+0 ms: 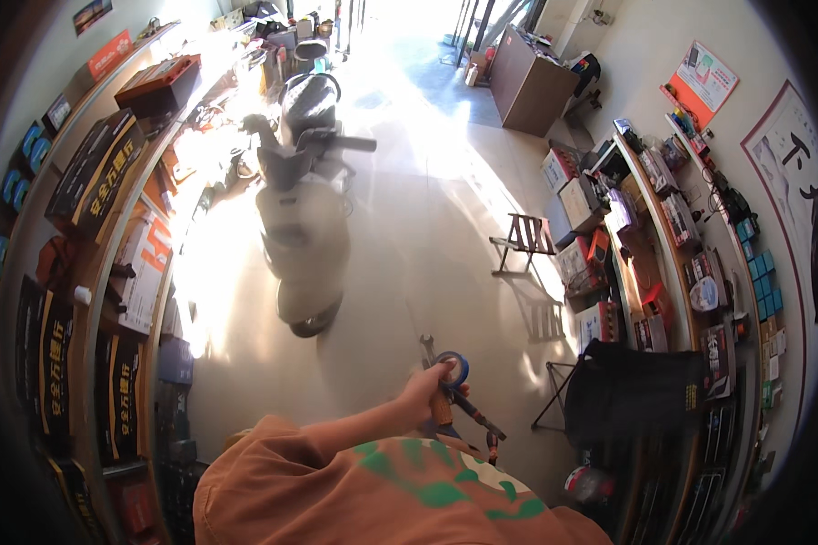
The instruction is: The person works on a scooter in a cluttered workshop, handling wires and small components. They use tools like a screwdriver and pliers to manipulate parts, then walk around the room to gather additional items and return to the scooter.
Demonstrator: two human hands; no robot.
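Note:
My left hand (pixel 424 392), its arm coming in from the orange-brown sleeve, is closed around a blue-edged roll of tape (pixel 461 369) in front of my body. A metal wrench (pixel 427 347) sticks up beside the fingers. Just under the hand is a tool with an orange-brown handle (pixel 441 411). A long dark tool (pixel 478 418) slants down to the right, close to a small red-and-black tool end (pixel 492 441). Which of these tools the left hand also grips is unclear. A strip of skin below them may be my right hand (pixel 458 444); its fingers are hidden by my shirt and the tools.
A cream scooter (pixel 302 241) stands ahead on the left. Boxed shelves (pixel 125 227) line the left wall; more shelving (pixel 650 195) runs along the right. A folding stool (pixel 527 236) and a black folding chair (pixel 632 391) stand at right. A brown counter (pixel 529 84) is near the bright doorway.

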